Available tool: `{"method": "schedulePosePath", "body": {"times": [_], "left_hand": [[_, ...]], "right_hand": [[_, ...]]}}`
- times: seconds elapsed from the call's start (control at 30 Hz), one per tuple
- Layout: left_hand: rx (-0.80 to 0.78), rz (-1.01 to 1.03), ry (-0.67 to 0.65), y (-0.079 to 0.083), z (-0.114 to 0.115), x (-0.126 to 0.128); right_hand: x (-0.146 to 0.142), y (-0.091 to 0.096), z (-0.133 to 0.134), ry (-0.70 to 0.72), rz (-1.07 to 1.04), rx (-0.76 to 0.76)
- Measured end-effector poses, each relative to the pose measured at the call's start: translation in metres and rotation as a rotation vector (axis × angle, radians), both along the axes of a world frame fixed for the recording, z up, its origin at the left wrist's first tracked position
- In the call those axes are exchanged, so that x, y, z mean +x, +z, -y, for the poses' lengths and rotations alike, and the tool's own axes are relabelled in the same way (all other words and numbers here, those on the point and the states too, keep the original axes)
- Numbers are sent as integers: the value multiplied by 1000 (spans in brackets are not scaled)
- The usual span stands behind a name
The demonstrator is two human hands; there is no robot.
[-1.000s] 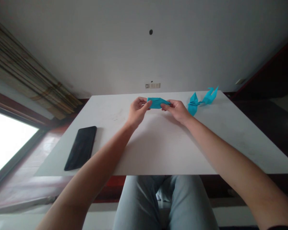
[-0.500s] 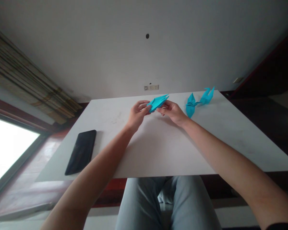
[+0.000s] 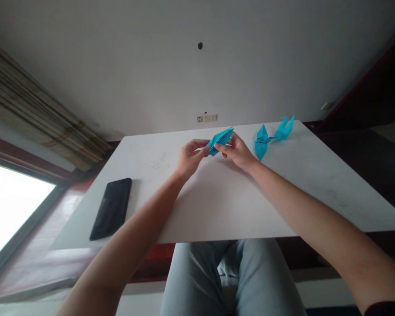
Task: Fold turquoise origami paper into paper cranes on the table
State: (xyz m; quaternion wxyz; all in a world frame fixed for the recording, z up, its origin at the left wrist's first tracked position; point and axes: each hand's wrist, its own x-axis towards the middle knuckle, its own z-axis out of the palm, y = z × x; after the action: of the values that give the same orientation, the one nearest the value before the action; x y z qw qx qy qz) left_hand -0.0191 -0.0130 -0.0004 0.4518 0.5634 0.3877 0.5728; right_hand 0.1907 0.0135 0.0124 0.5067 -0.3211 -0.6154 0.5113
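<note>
A piece of folded blue origami paper (image 3: pixel 221 137), long and pointed toward the upper right, is held between my two hands above the far part of the table. My left hand (image 3: pixel 192 156) pinches its lower left end between thumb and fingers. My right hand (image 3: pixel 238 151) grips its right side, the thumb lying across the front face. Some fingertips are hidden behind the paper. To the right of my right hand, a blue origami crane (image 3: pixel 261 141) with spread wings rests on the table, and another blue crane (image 3: pixel 285 128) stands just beyond it.
The white table (image 3: pixel 213 210) reaches toward a grey wall with power sockets (image 3: pixel 207 118). A black phone (image 3: pixel 112 208) lies near the table's left edge, beside my left forearm. A curtain (image 3: pixel 36 101) and a window (image 3: pixel 16 206) are at the left.
My right thumb has moved left onto the front of the folded paper. The paper has turned slightly in my hands, and my left fingers have shifted toward its end.
</note>
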Motion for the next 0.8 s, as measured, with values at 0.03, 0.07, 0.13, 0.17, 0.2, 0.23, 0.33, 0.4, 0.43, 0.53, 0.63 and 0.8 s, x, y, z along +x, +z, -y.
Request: {"method": "schedulePosePath", "body": {"times": [0.03, 0.07, 0.13, 0.17, 0.2, 0.23, 0.33, 0.4, 0.43, 0.53, 0.63, 0.8], "left_hand": [[8, -10, -8, 0, 1, 1], [15, -19, -17, 1, 2, 2], [26, -27, -32, 2, 4, 4], [29, -27, -41, 2, 5, 4], [33, -29, -51, 2, 5, 4], [39, -34, -56, 2, 6, 4], [90, -93, -7, 0, 5, 2], [130, -124, 46, -1, 5, 1], [138, -124, 58, -1, 5, 0], [116, -91, 47, 0, 6, 1], [106, -68, 60, 1, 6, 1], [170, -94, 36, -1, 5, 1]], "right_hand": [[1, -1, 0, -6, 14, 3], [2, -2, 0, -14, 31, 7], [3, -4, 0, -37, 73, 17], [4, -4, 0, -50, 91, 25], [4, -4, 0, -63, 101, 33], [4, -3, 0, -69, 102, 41], [2, -1, 1, -51, 54, 50], [0, 1, 2, -19, 16, 43], [-1, 1, 2, -5, 2, 40], [-2, 0, 1, 26, -26, 44], [-2, -2, 1, 25, -54, 53], [-1, -4, -1, 5, -65, 91]]}}
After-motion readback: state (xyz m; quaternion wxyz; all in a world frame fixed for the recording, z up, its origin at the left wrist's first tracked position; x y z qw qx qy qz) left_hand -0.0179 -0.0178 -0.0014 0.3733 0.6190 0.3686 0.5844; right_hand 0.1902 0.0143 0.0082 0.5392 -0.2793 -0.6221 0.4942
